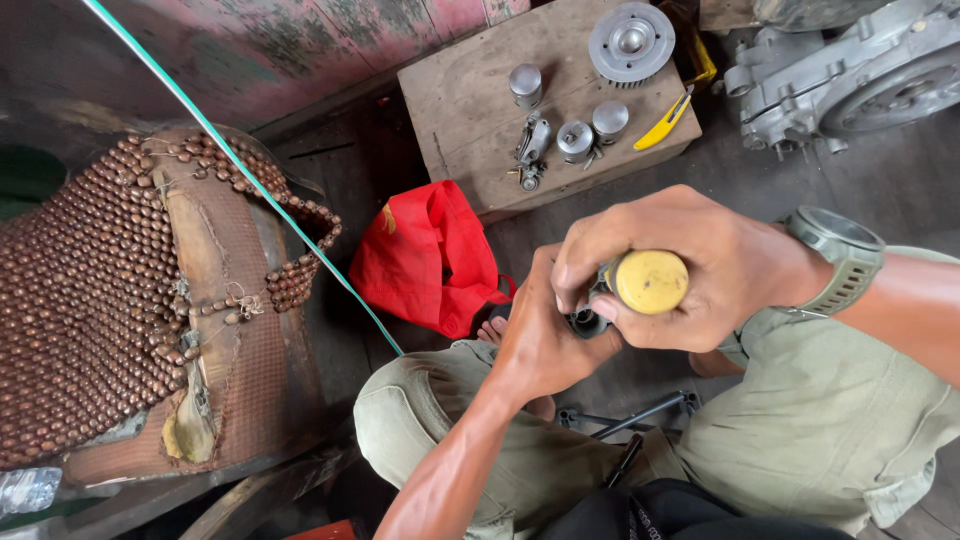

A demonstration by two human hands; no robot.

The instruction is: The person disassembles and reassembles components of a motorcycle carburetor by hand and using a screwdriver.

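My right hand point(690, 265) is wrapped around a tool with a round yellow handle end point(650, 281), seen end-on, likely a screwdriver. My left hand point(540, 335) grips a small dark part point(585, 322) right under that tool; most of the part is hidden by my fingers. Both hands are pressed together above my knees. A grey wristwatch point(838, 255) sits on my right wrist. I am squatting in olive trousers point(830, 420).
A wooden block point(470, 110) ahead carries metal pistons point(526, 85), a toothed round metal part point(631, 42), small fittings and a yellow cutter point(665, 122). An engine casing point(850, 75) lies at top right. A red bag point(425, 255) lies on the floor. A beaded seat cover point(90, 300) is at left.
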